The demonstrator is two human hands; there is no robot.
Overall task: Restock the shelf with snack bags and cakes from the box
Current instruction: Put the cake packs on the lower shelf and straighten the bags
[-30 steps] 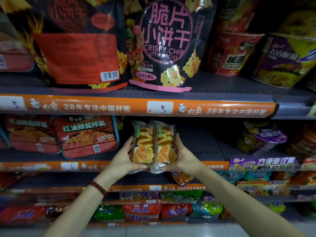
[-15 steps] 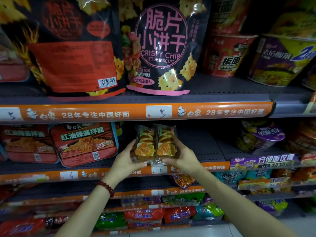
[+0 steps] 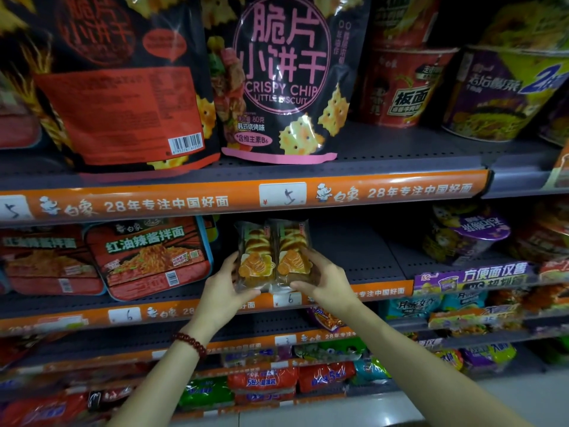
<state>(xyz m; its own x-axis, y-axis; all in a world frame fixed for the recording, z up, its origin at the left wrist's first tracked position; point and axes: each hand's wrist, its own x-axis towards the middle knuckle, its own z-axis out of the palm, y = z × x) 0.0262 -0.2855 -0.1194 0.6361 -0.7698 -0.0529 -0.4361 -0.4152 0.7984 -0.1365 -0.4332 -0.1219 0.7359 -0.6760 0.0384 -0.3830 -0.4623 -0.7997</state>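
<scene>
Grey shelf point(image 3: 363, 257): noodle trays point(image 3: 147, 257) left, cups point(image 3: 465, 232) right, blurred.

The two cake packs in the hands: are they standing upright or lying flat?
Upright. The two cake packs stand side by side, long sides vertical, printed fronts facing the camera, pinched near the bottom by the left hand and right hand.

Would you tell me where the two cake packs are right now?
The cake packs are centre frame, held side by side by the left hand and right hand at the second shelf, right of the red noodle tray.
</scene>
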